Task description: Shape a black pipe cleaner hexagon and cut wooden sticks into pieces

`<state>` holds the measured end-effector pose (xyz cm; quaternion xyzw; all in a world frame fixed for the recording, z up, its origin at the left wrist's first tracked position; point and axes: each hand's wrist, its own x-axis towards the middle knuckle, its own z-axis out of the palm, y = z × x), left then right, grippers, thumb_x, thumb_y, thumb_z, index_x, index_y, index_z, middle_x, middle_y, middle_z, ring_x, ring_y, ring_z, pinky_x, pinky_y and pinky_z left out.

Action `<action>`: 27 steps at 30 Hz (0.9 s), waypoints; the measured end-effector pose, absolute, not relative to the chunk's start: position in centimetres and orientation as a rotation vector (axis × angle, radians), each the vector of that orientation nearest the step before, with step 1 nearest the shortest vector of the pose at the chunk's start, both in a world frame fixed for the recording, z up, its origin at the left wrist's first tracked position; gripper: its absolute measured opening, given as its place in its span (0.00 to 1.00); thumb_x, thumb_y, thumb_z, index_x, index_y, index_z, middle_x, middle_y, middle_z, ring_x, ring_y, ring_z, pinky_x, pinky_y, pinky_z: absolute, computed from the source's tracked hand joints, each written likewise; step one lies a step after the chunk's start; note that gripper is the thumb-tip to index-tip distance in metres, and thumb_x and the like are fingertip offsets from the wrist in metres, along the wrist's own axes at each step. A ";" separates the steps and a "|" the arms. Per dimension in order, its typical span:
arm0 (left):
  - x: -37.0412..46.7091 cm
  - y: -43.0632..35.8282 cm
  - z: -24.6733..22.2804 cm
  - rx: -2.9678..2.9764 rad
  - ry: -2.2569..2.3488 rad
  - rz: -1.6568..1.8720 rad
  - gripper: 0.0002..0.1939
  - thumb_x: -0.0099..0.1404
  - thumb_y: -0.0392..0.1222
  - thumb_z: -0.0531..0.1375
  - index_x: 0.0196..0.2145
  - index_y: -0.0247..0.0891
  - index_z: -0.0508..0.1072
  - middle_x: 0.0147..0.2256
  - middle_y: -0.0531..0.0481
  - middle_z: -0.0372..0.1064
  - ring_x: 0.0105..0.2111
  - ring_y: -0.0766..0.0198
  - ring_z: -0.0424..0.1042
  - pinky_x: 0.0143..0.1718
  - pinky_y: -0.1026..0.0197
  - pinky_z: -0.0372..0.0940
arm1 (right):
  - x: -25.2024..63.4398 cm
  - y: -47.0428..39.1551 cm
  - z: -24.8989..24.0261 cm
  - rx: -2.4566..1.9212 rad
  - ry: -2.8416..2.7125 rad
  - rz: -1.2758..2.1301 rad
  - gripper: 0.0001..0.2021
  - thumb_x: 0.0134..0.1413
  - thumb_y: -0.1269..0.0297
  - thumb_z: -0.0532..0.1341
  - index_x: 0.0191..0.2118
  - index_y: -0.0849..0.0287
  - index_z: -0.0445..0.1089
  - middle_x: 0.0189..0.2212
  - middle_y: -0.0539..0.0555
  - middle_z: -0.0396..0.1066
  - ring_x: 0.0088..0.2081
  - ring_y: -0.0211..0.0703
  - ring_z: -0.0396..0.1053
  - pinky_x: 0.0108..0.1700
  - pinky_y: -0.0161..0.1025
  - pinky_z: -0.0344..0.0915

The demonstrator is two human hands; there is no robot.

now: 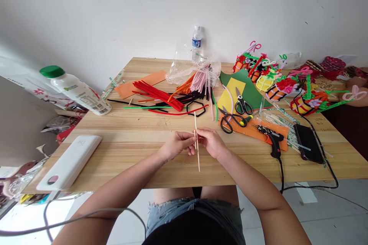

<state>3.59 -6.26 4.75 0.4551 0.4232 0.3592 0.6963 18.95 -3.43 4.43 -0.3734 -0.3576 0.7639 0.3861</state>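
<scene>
Holding wooden sticks (198,159) near table edge (178,184)

A plain black top (195,227) covers the torso, its dark surface smooth and its lower outline rounded, hiding the waistband beneath. Below it show denim shorts (162,212) in a washed, mottled blue, a little paler in places, with 2 short legs ending in ragged, frayed hems; loose pale threads stick out along the edges, clearest at the outer corners. The thighs (168,195) are bare beyond the hems. Both arms are bare, each with a crease at the elbow, forearms narrowing to slim wrists. The left grip (179,144) and right grip (213,143) are 2 bare hands with slender fingers.
</scene>
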 end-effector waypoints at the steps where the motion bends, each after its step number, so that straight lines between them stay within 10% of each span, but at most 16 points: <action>1: 3.6 -6.2 4.7 1.016 0.950 0.800 0.22 0.52 0.56 0.66 0.29 0.30 0.75 0.19 0.48 0.71 0.19 0.66 0.70 0.23 0.63 0.66 | 18.9 -3.4 4.4 -0.953 -0.908 1.945 0.11 0.41 0.59 0.68 0.27 0.63 0.75 0.22 0.51 0.71 0.25 0.39 0.68 0.31 0.38 0.63; 27: 4.1 -6.4 4.6 0.828 0.905 0.773 0.23 0.47 0.54 0.70 0.28 0.29 0.74 0.20 0.45 0.73 0.20 0.65 0.72 0.23 0.65 0.65 | 18.7 -3.4 4.3 -1.027 -0.818 1.944 0.10 0.38 0.60 0.68 0.25 0.61 0.74 0.19 0.49 0.68 0.22 0.37 0.64 0.27 0.37 0.58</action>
